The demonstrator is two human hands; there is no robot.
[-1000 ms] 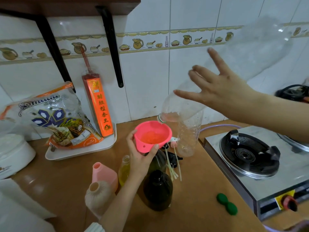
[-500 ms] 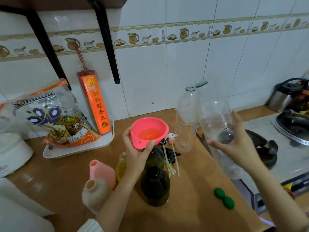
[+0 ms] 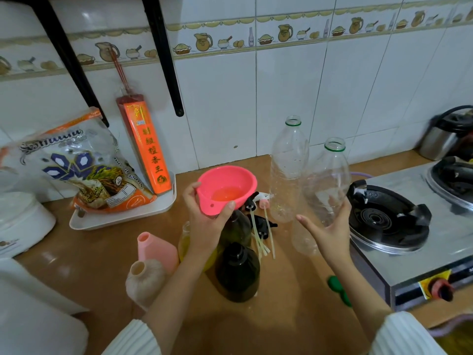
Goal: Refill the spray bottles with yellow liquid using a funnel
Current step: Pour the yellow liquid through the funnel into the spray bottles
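White kitchen tiles back a brown desk (image 3: 294, 316) with a gas stove (image 3: 399, 226) at the right. My left hand (image 3: 204, 226) pinches the rim of a pink funnel (image 3: 226, 188), thumb on the near edge; the funnel stands upright in the neck of a dark spray bottle (image 3: 236, 226) and holds a shallow pool of yellow liquid. A second dark spray bottle (image 3: 237, 272), uncapped, stands just nearer to me. My right hand (image 3: 330, 231) is spread, its fingers against the side of an upright, empty clear bottle (image 3: 325, 196), to the right of the funnel. Loose sprayer heads (image 3: 261, 224) lie between my hands. Judging by this, my left hand is the one placed to lift the funnel straight up and carry it near, to the second bottle.
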